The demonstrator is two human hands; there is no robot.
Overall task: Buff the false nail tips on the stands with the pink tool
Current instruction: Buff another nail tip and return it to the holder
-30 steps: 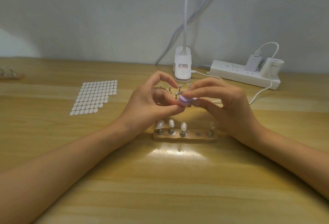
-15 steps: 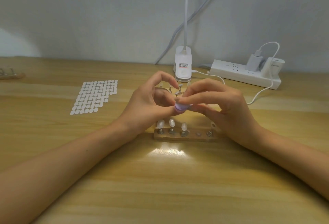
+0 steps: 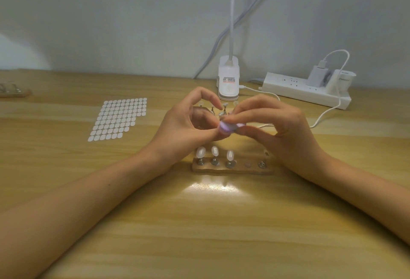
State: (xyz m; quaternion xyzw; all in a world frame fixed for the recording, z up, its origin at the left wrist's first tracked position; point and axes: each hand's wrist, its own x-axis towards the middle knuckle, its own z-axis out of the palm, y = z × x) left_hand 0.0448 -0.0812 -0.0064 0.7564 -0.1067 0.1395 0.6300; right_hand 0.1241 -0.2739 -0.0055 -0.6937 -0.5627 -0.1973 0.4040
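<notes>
Head: pink tool (image 3: 226,127) blurred; right hand (image 3: 286,132) half-hides 1 nail tip (image 3: 266,152).

Of the person only two hands and two forearms are in view. The left hand (image 3: 182,127) and the right hand (image 3: 286,132) are bare, with slim fingers. The nail on the left index finger looks short and plain; the other nails are too blurred or hidden to judge. On the right hand the knuckles show as a row of soft bumps. The left forearm (image 3: 88,201) and the right forearm (image 3: 355,190) are bare as well, smooth, from the wrist to the edge of the view.
</notes>
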